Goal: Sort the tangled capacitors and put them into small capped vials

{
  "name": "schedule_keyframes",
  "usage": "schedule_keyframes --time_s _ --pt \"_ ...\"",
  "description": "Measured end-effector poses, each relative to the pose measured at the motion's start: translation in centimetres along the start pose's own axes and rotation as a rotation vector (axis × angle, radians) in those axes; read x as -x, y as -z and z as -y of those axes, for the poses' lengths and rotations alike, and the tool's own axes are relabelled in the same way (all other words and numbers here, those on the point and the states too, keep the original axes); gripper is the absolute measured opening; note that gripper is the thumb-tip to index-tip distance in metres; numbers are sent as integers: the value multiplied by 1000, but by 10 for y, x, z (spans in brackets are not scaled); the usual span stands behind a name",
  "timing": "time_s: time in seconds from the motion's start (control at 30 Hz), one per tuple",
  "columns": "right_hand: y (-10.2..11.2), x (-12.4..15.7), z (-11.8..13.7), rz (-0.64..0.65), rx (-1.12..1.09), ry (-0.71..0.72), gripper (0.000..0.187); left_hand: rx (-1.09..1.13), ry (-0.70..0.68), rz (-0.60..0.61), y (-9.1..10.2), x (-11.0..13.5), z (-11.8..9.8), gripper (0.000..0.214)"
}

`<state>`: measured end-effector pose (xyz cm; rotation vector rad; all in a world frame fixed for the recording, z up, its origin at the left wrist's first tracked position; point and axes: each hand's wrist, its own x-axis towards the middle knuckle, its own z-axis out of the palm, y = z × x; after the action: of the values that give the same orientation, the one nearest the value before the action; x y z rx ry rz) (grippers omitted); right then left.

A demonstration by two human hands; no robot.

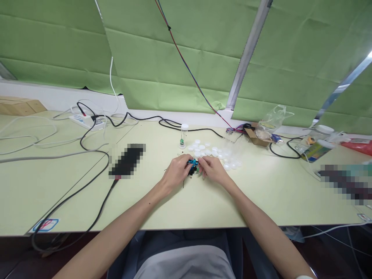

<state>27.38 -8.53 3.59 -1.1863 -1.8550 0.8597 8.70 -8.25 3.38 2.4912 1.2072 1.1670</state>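
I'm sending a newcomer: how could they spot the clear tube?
On the pale table, look just beyond the left hand. The clear tube stands upright left of the white pieces; unlike them, it is tall and holds something green.

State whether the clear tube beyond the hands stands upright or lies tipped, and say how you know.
Upright: the tube stands on its base on the table, white top uppermost, with something green low inside.

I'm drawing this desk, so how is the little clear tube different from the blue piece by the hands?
The tube is clear with a white top; the piece is bright blue. The tube stands upright on the table; the piece is between the left hand and right hand. The tube looks taller than the piece's visible part. Both are near the white discs.
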Motion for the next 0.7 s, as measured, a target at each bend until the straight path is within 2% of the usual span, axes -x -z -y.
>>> schedule_keyframes --time_s 0.2,0.43,0.7 --pt "1 1 0 -52 -45 6 31 -11 28 -4 1 0 -1 14" --pt "0 0 -7 -30 -89 77 26 -23 41 9 1 -1 0 14" --pt "1 3 0 9 -85 37 34 -15 9 10 1 1 1 14"
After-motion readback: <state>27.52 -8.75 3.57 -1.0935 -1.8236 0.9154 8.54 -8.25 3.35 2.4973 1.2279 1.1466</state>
